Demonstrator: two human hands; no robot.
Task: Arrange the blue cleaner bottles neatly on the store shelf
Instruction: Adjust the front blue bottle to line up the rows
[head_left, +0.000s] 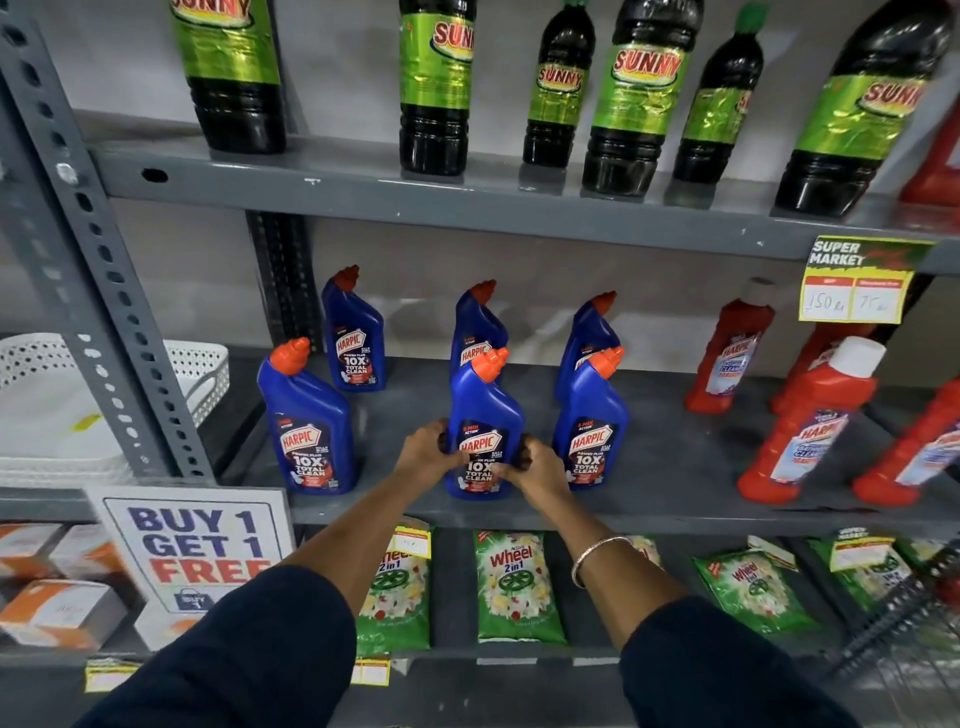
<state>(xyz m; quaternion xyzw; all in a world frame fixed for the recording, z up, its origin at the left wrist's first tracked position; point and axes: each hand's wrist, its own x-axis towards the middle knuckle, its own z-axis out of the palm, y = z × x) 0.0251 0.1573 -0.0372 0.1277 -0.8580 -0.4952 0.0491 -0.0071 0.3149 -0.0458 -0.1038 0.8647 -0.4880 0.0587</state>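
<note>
A: Both hands are clasped on one blue bottle: the left hand (434, 451) wraps its left flank, the right hand (530, 464) its right, thumbs pressed across the lower label. That middle front bottle (483, 426) stands upright near the front edge of the grey middle shelf (670, 457), base seemingly down on the metal.

B: And the rest of the blue ones?

A: Five more. A front left bottle (307, 421), a front right bottle (592, 423) just beside the right hand, and three behind: back left (354, 332), back middle (479, 325) mostly hidden by the held one, back right (586, 332).

B: So what can go wrong?

A: Mostly a knock. I judge the right knuckles sit so close to the front right bottle that any sideways shift could shove it over. These bottles are tall with bent necks, so they probably tip easily.

B: Pushing back?

A: Then the held bottle could bump the back middle bottle behind it; the gap between them is hidden, so I cannot tell how much room there is.

B: Forward?

A: It is already close to the lip. Dragged outward, it could come off the shelf onto the green detergent packets (517, 587) below. The red bottles (810, 415) stand well apart and look safe.
</note>
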